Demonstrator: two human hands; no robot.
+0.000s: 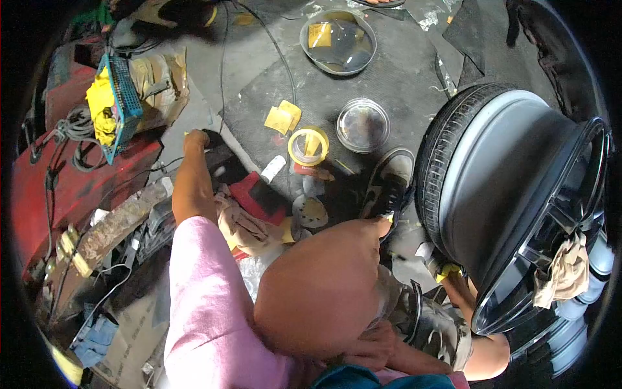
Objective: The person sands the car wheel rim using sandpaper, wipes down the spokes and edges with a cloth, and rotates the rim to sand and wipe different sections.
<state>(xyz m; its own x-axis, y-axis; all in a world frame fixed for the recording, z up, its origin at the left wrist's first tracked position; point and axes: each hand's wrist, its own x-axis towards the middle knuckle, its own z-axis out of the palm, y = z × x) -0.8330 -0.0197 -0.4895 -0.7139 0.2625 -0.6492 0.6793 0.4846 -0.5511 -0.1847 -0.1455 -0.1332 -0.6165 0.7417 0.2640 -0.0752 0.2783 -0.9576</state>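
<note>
My left arm in a pink sleeve (pixel 207 285) reaches out over the floor. At its end my left hand (pixel 196 137) is closed beside or around a dark object that I cannot make out. A thin dark cable (pixel 223 84) passes close to it. My right hand (pixel 370 345) lies low against my bent leg (pixel 317 292), fingers curled; what they hold, if anything, is hidden. To the right a large grey wheel rim with a tire (pixel 434 168) stands tilted, and a tan cloth (pixel 562 269) hangs on the black rim (pixel 505 285) in front of it.
A blue basket (pixel 126 117) with yellow cloth stands at left by a red surface (pixel 97 194). Ahead lie a round basin (pixel 363 65), a clear round container (pixel 363 125), a yellow tape roll (pixel 293 146), yellow sheets (pixel 280 118) and a perforated disc (pixel 311 212). My shoe (pixel 396 165) is near the tire.
</note>
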